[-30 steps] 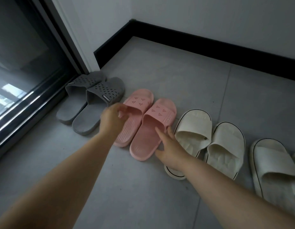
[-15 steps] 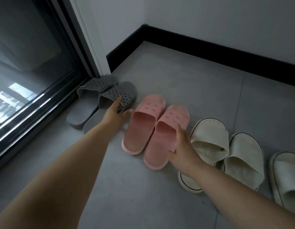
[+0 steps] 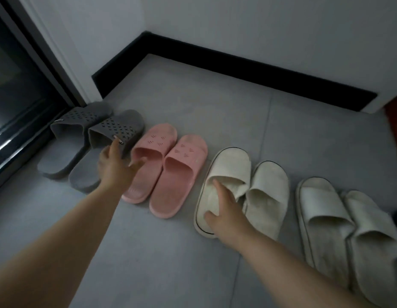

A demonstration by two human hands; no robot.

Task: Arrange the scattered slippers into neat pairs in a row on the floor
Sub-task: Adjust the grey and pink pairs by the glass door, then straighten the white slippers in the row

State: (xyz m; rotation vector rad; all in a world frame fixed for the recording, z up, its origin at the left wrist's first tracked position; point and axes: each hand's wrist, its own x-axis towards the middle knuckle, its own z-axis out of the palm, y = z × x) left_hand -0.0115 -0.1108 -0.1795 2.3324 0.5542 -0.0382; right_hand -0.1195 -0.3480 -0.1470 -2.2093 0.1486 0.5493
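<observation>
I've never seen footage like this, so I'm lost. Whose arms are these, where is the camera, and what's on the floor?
No machine here: these are a person's two bare arms, filmed by one wide-angle camera worn on their head, looking down. On the grey floor four pairs lie in a row: grey slippers, pink slippers, cream slippers with dark edging, and off-white slippers. The left hand reaches with straight fingers between the grey and pink pairs. The right hand rests on the cream slipper nearer the pink pair. Neither hand lifts anything.

Tag on grey slipper: lettering blurred, unreadable.
</observation>
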